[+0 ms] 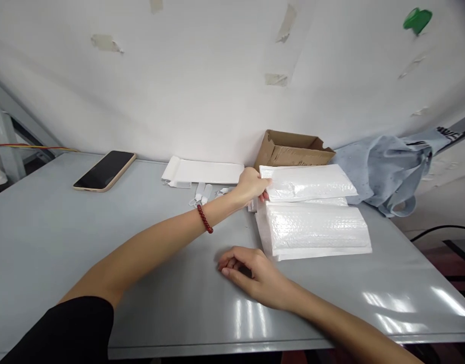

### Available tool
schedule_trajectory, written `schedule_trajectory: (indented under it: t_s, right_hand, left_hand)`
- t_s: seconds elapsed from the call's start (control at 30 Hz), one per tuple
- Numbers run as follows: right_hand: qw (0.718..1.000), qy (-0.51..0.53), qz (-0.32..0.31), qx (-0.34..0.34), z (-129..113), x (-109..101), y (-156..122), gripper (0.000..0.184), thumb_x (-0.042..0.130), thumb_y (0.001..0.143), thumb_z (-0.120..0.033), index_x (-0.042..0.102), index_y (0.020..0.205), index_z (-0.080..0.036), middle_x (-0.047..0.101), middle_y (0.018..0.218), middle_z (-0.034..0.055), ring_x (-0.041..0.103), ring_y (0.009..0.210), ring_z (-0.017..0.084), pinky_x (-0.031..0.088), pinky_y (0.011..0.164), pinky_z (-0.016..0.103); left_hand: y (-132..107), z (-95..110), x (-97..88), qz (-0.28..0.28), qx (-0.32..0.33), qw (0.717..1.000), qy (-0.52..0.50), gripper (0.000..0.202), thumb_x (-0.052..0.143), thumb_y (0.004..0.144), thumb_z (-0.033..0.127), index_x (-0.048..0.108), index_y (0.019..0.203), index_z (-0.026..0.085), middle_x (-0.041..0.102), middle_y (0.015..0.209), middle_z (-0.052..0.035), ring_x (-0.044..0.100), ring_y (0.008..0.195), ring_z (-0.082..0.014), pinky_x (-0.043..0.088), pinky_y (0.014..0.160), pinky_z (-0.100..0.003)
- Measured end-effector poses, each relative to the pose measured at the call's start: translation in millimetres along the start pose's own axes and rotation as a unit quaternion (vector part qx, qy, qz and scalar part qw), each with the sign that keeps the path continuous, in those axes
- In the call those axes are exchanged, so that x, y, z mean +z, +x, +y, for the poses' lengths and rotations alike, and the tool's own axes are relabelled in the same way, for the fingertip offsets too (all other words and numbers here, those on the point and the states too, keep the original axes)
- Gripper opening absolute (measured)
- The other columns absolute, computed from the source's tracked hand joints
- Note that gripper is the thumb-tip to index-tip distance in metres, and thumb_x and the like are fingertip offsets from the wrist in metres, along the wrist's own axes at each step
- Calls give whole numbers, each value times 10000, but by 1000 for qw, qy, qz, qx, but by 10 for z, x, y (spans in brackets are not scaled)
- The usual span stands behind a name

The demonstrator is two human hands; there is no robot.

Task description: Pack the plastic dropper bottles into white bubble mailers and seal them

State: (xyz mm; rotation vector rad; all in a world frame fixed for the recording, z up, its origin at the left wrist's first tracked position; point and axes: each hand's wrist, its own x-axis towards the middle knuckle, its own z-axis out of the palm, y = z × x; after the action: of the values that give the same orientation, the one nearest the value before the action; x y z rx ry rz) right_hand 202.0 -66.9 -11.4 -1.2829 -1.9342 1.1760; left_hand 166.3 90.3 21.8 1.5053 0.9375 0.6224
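Note:
My left hand (252,185), a dark red bead bracelet on its wrist, pinches the left end of a white bubble mailer (308,183). That mailer is raised a little at the upper edge of a pile of similar white bubble mailers (319,228). My right hand (257,275) rests on the grey table, left of and below the pile. Its fingers are loosely curled in toward the thumb, and nothing shows in them.
An opened cardboard box (296,149) stands against the wall behind the mailers. Right of it lies light blue cloth (384,169). A flat white packet (207,172) and small white tagged pieces (202,193) lie left of my left hand. A phone (105,171) is farther left.

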Motion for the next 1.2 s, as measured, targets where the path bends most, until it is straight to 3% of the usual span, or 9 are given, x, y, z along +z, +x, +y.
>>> schedule_trajectory:
  t_s: [0.17, 0.3, 0.43, 0.5, 0.6, 0.7, 0.87, 1.2]
  right_hand:
    - [1000, -4, 3, -7, 9, 9, -13, 137, 524, 873, -196, 630, 943, -146, 656, 833, 32, 587, 715, 120, 501, 681, 241]
    - [1000, 4, -1, -8, 39, -2, -5, 143, 526, 876, -200, 633, 949, -141, 659, 842, 39, 588, 727, 123, 497, 694, 244]
    - [1000, 12, -3, 4, 58, -7, 12, 147, 539, 872, -222, 642, 941, -143, 661, 838, 39, 584, 725, 126, 491, 692, 246]
    - [1000, 14, -5, 10, 60, -6, 18, 148, 540, 873, -224, 643, 942, -144, 657, 838, 39, 581, 728, 127, 487, 692, 247]
    - [1000, 23, -10, 12, 58, -10, 21, 147, 536, 877, -223, 639, 950, -149, 650, 847, 36, 577, 739, 126, 482, 692, 242]
    - [999, 27, -17, 17, 50, -21, 20, 146, 536, 879, -222, 638, 958, -152, 645, 846, 32, 570, 737, 122, 477, 686, 237]
    - [999, 25, -20, 27, 35, -36, 22, 143, 539, 876, -218, 637, 957, -152, 641, 830, 27, 565, 727, 119, 473, 678, 234]
    - [999, 27, -27, 25, 25, -35, 35, 150, 532, 882, -221, 631, 967, -147, 635, 842, 34, 555, 728, 119, 470, 681, 239]
  left_hand:
    - [-114, 38, -70, -6, 8, 999, 52, 326, 534, 887, 315, 527, 624, 122, 578, 464, -36, 489, 341, -82, 402, 413, -219]
    - [-176, 79, -298, 24, 33, 992, 121, 382, 449, 915, 399, 579, 706, 106, 672, 634, -95, 513, 376, -84, 416, 419, -232]
    - [-168, -41, -800, 96, 56, 964, 243, 243, 497, 864, 317, 602, 782, 114, 684, 721, -100, 590, 520, -146, 466, 533, -292]
    - [-152, -168, -1109, 127, 79, 935, 321, 166, 574, 793, 285, 618, 761, 128, 673, 796, -100, 628, 764, -223, 481, 699, -343]
    - [-134, -372, -1509, 105, 100, 899, 413, 225, 672, 704, 340, 656, 812, 144, 661, 930, -101, 547, 1041, -306, 437, 862, -387]
    - [-116, -502, -1734, 61, 109, 875, 468, 374, 688, 693, 437, 668, 934, 152, 652, 1036, -99, 524, 1083, -305, 419, 892, -375]
    - [-42, -513, -1753, 15, 118, 847, 517, 434, 625, 755, 486, 653, 1034, 155, 649, 1095, -93, 547, 1067, -281, 423, 851, -328]
    - [149, -477, -1388, -33, 149, 823, 547, 282, 594, 769, 277, 678, 998, 135, 690, 972, -110, 622, 888, -237, 433, 696, -268]
